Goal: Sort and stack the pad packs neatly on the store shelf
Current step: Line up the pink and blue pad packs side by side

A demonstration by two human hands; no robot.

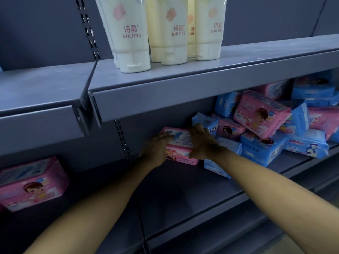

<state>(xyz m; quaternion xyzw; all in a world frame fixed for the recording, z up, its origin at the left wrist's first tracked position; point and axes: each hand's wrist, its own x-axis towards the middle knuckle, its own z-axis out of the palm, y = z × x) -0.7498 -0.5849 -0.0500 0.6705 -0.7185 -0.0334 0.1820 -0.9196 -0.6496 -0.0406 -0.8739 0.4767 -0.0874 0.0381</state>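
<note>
Both arms reach deep under the upper shelf (183, 88) onto the lower shelf (183, 195). Left hand (156, 149) and right hand (203, 143) hold one pink pack (180, 149) between them — left fingers curled over its top left edge, right hand pressed against its right side with fingers bent over the top. The pack sits low at the back of the lower shelf, near the back panel, printed face toward the camera; whether its base touches the shelf cannot be told.

Just right of the right hand lies a messy pile (275, 125) of blue and pink packs, tilted and overlapping, some leaning on each other. A big pink pack (260, 114) lies tilted on top of the pile. A blue pack (205, 122) is right behind the right fingertips; contact is unclear. Another blue pack (216, 167) lies flat at the pile's front left, under the right wrist. Blue packs at the far right back look roughly stacked — blurry there.

On the neighbouring bay to the left, a separate pink pack (31, 182) stands alone, well apart from the hands.

On the upper shelf stand several cream tubes (132, 33), caps down, labelled SHIJING, grouped close together.
</note>
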